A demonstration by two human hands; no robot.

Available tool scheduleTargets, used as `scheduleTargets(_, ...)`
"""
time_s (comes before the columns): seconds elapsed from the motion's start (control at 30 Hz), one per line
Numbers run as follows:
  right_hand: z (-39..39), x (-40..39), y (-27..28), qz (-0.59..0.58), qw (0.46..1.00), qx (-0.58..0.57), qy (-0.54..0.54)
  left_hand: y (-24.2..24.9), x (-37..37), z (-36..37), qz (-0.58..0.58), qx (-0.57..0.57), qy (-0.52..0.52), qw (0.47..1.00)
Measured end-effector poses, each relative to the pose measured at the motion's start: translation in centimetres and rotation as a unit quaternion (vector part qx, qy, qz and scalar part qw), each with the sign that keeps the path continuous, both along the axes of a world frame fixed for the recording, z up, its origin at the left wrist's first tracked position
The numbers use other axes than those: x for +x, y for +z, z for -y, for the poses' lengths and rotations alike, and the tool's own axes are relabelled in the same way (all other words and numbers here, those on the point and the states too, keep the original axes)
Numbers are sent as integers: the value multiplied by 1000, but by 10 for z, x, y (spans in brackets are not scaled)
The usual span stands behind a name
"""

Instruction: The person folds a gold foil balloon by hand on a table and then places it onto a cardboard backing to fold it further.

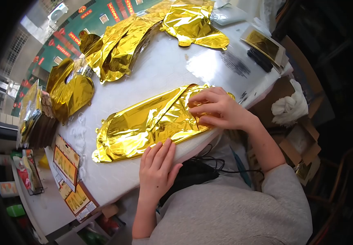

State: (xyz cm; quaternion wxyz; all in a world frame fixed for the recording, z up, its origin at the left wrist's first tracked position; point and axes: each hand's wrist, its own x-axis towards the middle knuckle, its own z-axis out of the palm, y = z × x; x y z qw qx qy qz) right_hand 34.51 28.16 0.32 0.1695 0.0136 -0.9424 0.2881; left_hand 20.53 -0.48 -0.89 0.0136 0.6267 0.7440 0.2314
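A shiny gold foil balloon [139, 122], flat and folded into a long strip, lies slantwise on the table in front of me. My left hand [157, 171] rests at its lower edge, fingers stretched out and fingertips touching the foil. Over the right end of the strip is my right hand [219, 109], its fingers bent and spread with the tips on the foil. Creases and a diagonal fold run across the middle of the strip. What lies under my right palm is hidden.
More gold foil balloons [121, 49] lie at the table's far side, with another [72, 92] at the left. A stack of flat packages [37, 114] and printed cards [67, 159] sit at the left edge. A dark object [260, 59] and cardboard boxes [303, 143] are at right.
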Motion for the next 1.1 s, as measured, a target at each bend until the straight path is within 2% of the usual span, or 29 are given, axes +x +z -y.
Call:
scheduleTargets(0.3, -11, 21, 14, 65, 998, 21, 10, -5, 3, 6, -10, -11, 14, 1000)
scheduleTargets(0.5, -18, 21, 8, 58, 998, 17, 0, -4, 3, 7, -16, -20, 11, 1000)
scheduleTargets(0.77, -7, -11, -4, -5, 999, 10, 49, -4, 3, 7, -26, -26, 11, 999)
scheduleTargets(0.93, -1, -22, -18, -31, 992, 104, 71, -3, 3, 7, -29, -30, 13, 999)
scheduleTargets(1.1, -4, -22, -23, -27, 994, 81, 71, 0, 3, 3, -33, -34, 24, 999)
